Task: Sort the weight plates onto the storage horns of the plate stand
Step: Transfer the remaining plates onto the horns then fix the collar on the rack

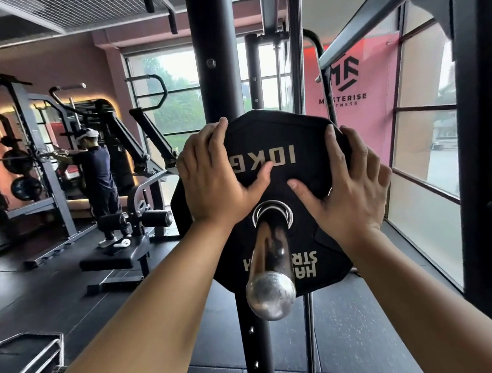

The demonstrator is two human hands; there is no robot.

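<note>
Two bare forearms reach up from the bottom of the view, and right between them the rounded chrome tip of the storage horn juts straight toward the camera. Follow that horn back and it runs through the centre hole of a black weight plate, which sits well down the horn, close against the black upright of the stand. The plate is angular-edged and marked "10KG", and the lettering reads upside down from here.

Both hands are on it. The left hand grips the upper left edge, fingers curled over the rim and thumb laid flat across the face, just covering the end of the lettering. The right hand mirrors it on the upper right edge, fingers wrapped over the rim, thumb stretched inward toward the hole.

Behind the plate, at its left side, the dark rim of a second plate peeks out; how it is mounted cannot be told.

Off to the left, a person in dark clothes stands at a machine, with a black bench nearer on the dark rubber floor. To the right, a pink banner with a black logo hangs in the window.
</note>
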